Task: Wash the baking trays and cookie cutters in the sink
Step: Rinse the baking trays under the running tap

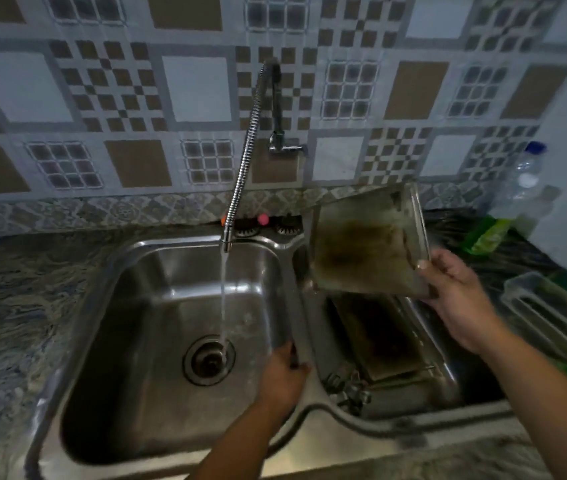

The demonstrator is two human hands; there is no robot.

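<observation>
I am standing at a steel double sink (157, 455) set into a dark stone counter. My right hand (458, 296) is gripping a stained baking tray (365, 244) by its near right corner, thumb curled over the rim, and holding it tilted in the air above the right basin. The tray's face is showing brown, burnt-looking marks. Below it, in the right basin, a second tray (386, 341) is lying flat, also dark with residue, and a small heap of metal cookie cutters (348, 389) is sitting at its near left end. My left hand (284, 375) is resting on the ridge between the two basins, fingers curled over its edge. From the flexible tap (245, 161), water (223, 296) is running straight into the drain of the left basin, touching no dish. A green bottle (489, 233) is standing on the counter at the far right. I judge the washing to be only beginning: every piece is looking dirty, and scrubbing and rinsing are all waiting to be done.
</observation>
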